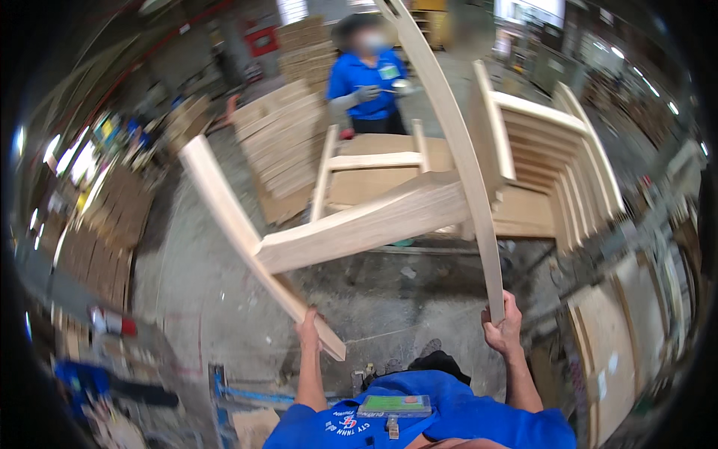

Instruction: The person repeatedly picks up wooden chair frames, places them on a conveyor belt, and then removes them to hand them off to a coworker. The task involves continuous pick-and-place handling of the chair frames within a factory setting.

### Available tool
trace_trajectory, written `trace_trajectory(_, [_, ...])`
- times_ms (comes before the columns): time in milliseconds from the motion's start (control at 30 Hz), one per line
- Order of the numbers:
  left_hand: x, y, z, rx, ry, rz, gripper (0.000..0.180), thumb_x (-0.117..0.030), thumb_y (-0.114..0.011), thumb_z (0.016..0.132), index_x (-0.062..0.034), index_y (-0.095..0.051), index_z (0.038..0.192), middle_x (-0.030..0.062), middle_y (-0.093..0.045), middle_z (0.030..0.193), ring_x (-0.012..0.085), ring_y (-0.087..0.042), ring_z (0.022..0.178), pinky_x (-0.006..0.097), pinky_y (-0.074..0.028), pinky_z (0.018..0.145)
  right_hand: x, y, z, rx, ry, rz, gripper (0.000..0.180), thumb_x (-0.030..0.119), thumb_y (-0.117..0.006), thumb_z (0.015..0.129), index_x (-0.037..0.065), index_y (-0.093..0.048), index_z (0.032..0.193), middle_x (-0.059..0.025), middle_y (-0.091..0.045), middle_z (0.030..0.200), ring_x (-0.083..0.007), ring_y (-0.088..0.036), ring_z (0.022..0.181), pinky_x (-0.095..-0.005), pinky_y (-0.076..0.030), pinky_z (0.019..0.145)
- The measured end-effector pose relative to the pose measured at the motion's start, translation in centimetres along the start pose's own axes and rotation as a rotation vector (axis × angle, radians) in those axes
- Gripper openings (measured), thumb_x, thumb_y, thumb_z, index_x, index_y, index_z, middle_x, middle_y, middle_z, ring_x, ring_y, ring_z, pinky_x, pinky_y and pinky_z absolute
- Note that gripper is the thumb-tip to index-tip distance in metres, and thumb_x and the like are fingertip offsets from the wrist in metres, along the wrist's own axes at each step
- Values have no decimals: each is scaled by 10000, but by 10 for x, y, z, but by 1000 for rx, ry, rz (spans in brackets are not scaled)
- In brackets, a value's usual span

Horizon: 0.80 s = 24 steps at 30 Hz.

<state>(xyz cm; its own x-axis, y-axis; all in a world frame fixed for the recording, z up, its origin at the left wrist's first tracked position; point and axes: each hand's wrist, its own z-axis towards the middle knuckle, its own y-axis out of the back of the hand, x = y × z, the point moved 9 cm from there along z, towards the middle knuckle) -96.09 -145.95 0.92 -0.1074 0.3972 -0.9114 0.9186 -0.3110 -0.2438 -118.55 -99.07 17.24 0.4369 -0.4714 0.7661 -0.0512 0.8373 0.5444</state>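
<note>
Wooden chair frame (351,224) gripped by both hands (308,329) (502,329), stacked frames (553,172) just beyond.

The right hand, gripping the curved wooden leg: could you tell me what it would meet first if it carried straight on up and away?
Probably the stack of wooden frames on the bench beyond the right hand; nothing shows between them, though depth is hard to judge in this view.

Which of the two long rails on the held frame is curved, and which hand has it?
The rail in the right hand: it bows upward past the co-worker. The left hand's rail is straight.
</note>
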Motion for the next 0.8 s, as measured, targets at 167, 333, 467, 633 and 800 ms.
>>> trace_trajectory(167, [-8, -45, -39, 202, -106, -63, 378, -268, -809, 869, 9, -619, 1042, 104, -628, 799, 205, -624, 709, 364, -530, 657, -11, 76, -78, -285, -168, -116, 412, 87, -751, 786, 59, -599, 1168, -181, -698, 939, -356, -715, 868, -423, -552, 777])
trace_trajectory(333, [7, -106, -98, 479, -144, 190, 352, -287, -790, 889, 9, -632, 994, 84, -628, 788, 198, -608, 704, 373, -501, 670, -50, 156, -174, -527, -483, -91, 442, 217, -787, 817, 28, -632, 1186, -210, -729, 974, -363, -727, 910, -443, -560, 805])
trace_trajectory(467, [34, -158, -179, 879, -265, 422, 316, -253, -772, 902, 18, -633, 981, 70, -625, 786, 185, -604, 703, 351, -494, 670, -92, 216, -303, -744, -777, -79, 505, 341, -783, 822, -24, -684, 1158, -226, -751, 1000, -351, -742, 940, -429, -566, 827])
trace_trajectory(633, [107, -187, -292, 1068, -159, 688, 210, -112, -785, 870, 0, -646, 981, 39, -637, 803, 118, -598, 693, 286, -503, 619, -115, 240, -506, -1004, -1018, -77, 392, 274, -787, 834, -34, -711, 1064, -155, -744, 883, -266, -724, 787, -391, -561, 721])
trace_trajectory(800, [191, -241, -413, 1288, -80, 921, 278, -202, -821, 850, -5, -658, 959, 23, -642, 754, 105, -596, 620, 292, -488, 545, -136, 290, -628, -1060, -1390, -60, 432, 296, -774, 821, -38, -719, 1089, -202, -757, 923, -317, -756, 871, -434, -570, 777])
